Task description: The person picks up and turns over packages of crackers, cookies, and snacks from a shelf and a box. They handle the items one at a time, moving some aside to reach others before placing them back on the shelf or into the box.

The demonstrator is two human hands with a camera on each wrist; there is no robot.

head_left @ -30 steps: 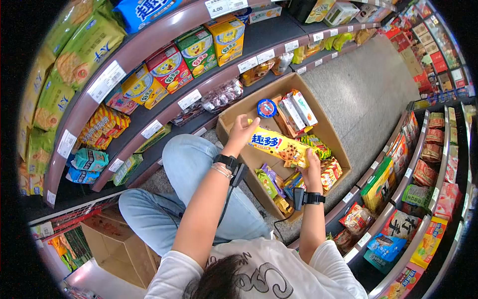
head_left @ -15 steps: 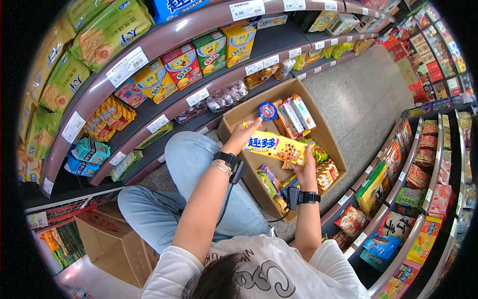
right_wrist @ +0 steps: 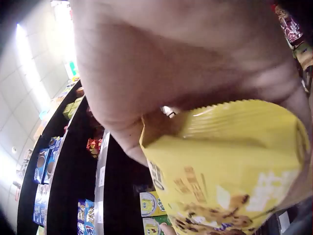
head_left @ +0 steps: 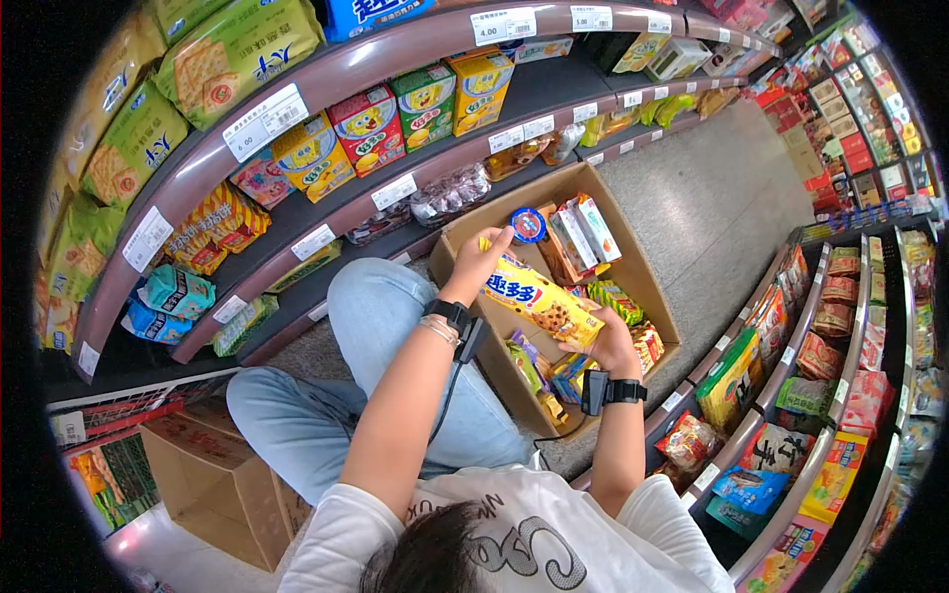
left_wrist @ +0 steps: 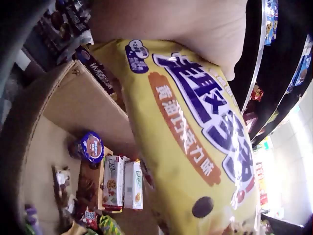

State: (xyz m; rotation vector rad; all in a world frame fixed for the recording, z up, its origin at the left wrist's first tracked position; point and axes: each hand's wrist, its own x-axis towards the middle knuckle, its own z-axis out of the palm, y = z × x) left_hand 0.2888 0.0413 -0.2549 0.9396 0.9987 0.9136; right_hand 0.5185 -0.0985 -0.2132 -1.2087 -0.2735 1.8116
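A yellow cookie bag (head_left: 539, 298) with blue lettering is held over an open cardboard box (head_left: 647, 267). My left hand (head_left: 478, 265) grips its upper left end, and my right hand (head_left: 611, 344) grips its lower right end. In the left wrist view the bag (left_wrist: 190, 142) lies under the left hand (left_wrist: 171, 22), its printed face showing. The right wrist view shows the right hand (right_wrist: 186, 54) against the bag's crimped end (right_wrist: 234, 142). Inside the box are a round blue-rimmed cup (head_left: 528, 225), white packs (head_left: 596, 229) and several colourful snack packets (head_left: 613, 298).
Shelves of boxed and bagged snacks (head_left: 361, 128) curve along the left and top. Another rack (head_left: 781, 395) stands at the right. A second cardboard box (head_left: 213, 484) is at the lower left, beside the person's bent legs (head_left: 371, 356). Grey floor (head_left: 722, 188) runs beyond the box.
The bag's right end has dropped slightly, tilting the bag more steeply, and my right hand has moved down with it. My left hand keeps its grip. The head view has shifted a little.
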